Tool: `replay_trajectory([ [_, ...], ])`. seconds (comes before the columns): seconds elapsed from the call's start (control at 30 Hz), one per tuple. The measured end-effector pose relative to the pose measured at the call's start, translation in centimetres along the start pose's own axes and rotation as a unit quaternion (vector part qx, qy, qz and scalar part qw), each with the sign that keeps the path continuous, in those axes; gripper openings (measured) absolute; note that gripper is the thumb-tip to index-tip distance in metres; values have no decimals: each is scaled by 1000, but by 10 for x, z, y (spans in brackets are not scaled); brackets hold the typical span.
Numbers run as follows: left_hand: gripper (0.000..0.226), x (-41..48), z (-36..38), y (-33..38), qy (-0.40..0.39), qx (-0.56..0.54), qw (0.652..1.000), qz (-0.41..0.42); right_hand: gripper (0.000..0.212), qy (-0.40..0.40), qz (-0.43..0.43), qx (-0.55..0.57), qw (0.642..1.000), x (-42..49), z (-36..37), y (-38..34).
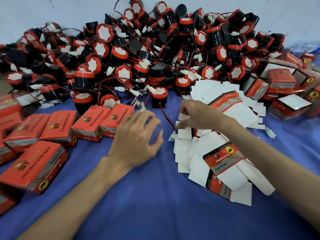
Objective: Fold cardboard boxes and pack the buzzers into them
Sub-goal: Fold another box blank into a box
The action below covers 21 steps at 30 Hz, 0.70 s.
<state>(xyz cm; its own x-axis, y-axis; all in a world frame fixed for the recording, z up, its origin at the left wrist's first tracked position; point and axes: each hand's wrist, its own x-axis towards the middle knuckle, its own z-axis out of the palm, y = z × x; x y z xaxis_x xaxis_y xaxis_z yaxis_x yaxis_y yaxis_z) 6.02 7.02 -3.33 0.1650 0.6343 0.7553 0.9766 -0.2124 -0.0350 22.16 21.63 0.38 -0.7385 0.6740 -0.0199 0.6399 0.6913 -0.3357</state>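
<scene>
A big heap of black-and-red buzzers (138, 54) with red and black wires fills the back of the blue cloth. One buzzer (159, 97) stands apart at the heap's front edge, its wire trailing to a white plug (172, 136). Flat unfolded boxes (216, 153), white inside and red printed, lie fanned in a pile at the right. My right hand (195, 115) rests on the pile's left edge, fingers pinching a white flap. My left hand (138, 137) hovers over the cloth with fingers spread and holds nothing.
Closed red boxes (57, 127) lie in rows on the left. More folded boxes (290, 94), some still open at the top, are stacked at the right behind the flat pile. A loose white plug (270, 132) lies on the blue cloth (155, 196).
</scene>
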Motion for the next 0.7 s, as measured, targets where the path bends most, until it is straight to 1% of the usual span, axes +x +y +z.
replay_trajectory([
  [0.07,29,-2,1,10,-39,-58,998,-9,42,38,-15,49,998,1,0,-3],
  [0.13,35,-4,2,12,-73,-93,993,-27,40,82,-34,107,990,1,-2,-6],
  [0.2,38,-6,3,12,-98,-145,982,-72,39,140,-58,141,978,0,-3,-11],
  [0.23,39,-6,3,11,-111,-188,969,-113,41,177,-74,144,971,-1,-3,-14],
  [0.3,39,-6,4,10,-125,-284,931,-194,44,246,-99,139,954,-2,-2,-18],
  [0.33,37,-6,4,9,-121,-321,914,-215,45,271,-107,133,947,-2,-1,-20],
  [0.4,29,-4,5,7,-105,-366,894,-236,41,304,-125,104,939,-2,3,-22],
  [0.5,13,-2,2,3,-109,-425,857,-271,26,328,-148,78,930,-2,7,-23],
  [0.57,14,-1,1,2,-123,-452,836,-286,24,334,-158,76,926,-3,9,-24],
  [0.63,17,1,0,2,-132,-460,829,-290,23,321,-162,68,931,-3,11,-24],
  [0.7,16,1,0,2,-136,-456,831,-289,22,292,-161,63,941,-4,12,-24],
])
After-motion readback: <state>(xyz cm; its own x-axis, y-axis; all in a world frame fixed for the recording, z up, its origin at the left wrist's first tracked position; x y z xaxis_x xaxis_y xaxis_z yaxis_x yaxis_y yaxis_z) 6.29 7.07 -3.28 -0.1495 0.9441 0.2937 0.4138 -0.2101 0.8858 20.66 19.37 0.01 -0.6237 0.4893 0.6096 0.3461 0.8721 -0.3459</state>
